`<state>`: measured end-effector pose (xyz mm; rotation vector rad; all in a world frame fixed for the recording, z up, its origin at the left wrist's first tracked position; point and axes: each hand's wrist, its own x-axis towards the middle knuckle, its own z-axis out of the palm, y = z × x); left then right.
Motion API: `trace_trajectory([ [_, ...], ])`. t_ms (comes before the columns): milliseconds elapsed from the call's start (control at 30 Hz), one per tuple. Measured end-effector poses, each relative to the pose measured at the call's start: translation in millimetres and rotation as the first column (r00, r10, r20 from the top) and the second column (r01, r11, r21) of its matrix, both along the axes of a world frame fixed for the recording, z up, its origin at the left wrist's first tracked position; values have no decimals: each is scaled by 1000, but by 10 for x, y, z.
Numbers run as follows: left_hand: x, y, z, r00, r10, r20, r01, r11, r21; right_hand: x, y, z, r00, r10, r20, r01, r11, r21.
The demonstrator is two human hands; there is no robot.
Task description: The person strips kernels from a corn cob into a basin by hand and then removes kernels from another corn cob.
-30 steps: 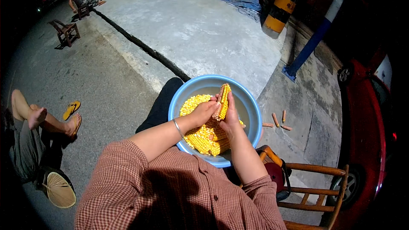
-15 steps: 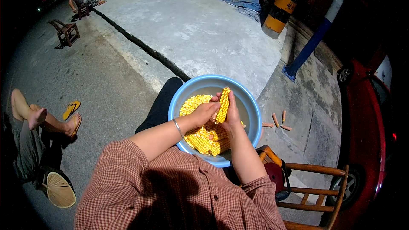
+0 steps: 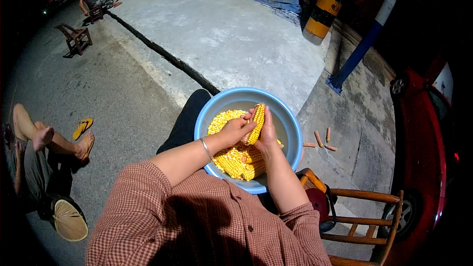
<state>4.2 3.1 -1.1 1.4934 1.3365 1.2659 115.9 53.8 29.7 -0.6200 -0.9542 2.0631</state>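
Since the last frame, the ear of corn [image 3: 257, 124] has dipped slightly toward the wearer, and the left thumb has slid farther across it. Both hands grasp the ear: left hand [image 3: 234, 131] with thumb on the near face, right hand [image 3: 268, 131] cupped along its right side. Ear held over the basin [image 3: 236, 104], tip up and leaning right; plump, glossy yellow kernels in straight rows, a pinkish stripped patch low on its left. Far side hidden; left fingers partly lost behind it. Below, in the pale-blue basin, loose kernels [image 3: 222, 121] and more unshelled ears [image 3: 230, 165], these partly covered by the forearms, so count uncertain. On the pavement to the right, bare cobs [image 3: 319, 138]. Wooden chair [image 3: 367, 220] cut by the lower edge; red car [image 3: 421, 133] fades into darkness.
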Motion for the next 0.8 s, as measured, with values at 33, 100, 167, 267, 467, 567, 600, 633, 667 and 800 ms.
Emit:
trace_trajectory([
  [33,-14,16,-36,999,-26,36,26,1000,6,-5,0,1,1000,2,0,-2,1000,1],
  [100,-24,42,-113,996,-51,72,51,999,14,-15,10,-9,999,-21,45,20,1000,23],
  [167,-5,44,-151,981,-97,165,89,995,53,7,49,-58,1000,-12,3,12,1000,-10],
  [267,-50,27,-115,990,-129,50,126,991,52,31,85,-83,999,5,-51,-8,998,-67],
  [467,-4,-52,122,972,90,215,-90,996,-11,-33,-40,63,999,-34,-6,33,994,-107],
  [567,3,13,30,967,7,255,1,999,-34,-17,-8,13,999,-39,-1,39,996,-78],
  [600,12,-12,87,994,-21,104,25,999,-30,2,15,-18,999,-32,9,32,999,-24],
  [633,-1,-20,110,997,-13,80,18,998,-53,-1,0,-4,999,-30,10,30,999,-25],
  [667,-11,-18,88,997,-12,81,16,998,-53,-2,-24,23,999,-33,23,33,999,-14],
  [800,-21,15,-40,983,-72,167,64,997,51,10,11,-13,1000,-7,-12,6,999,-35],
])
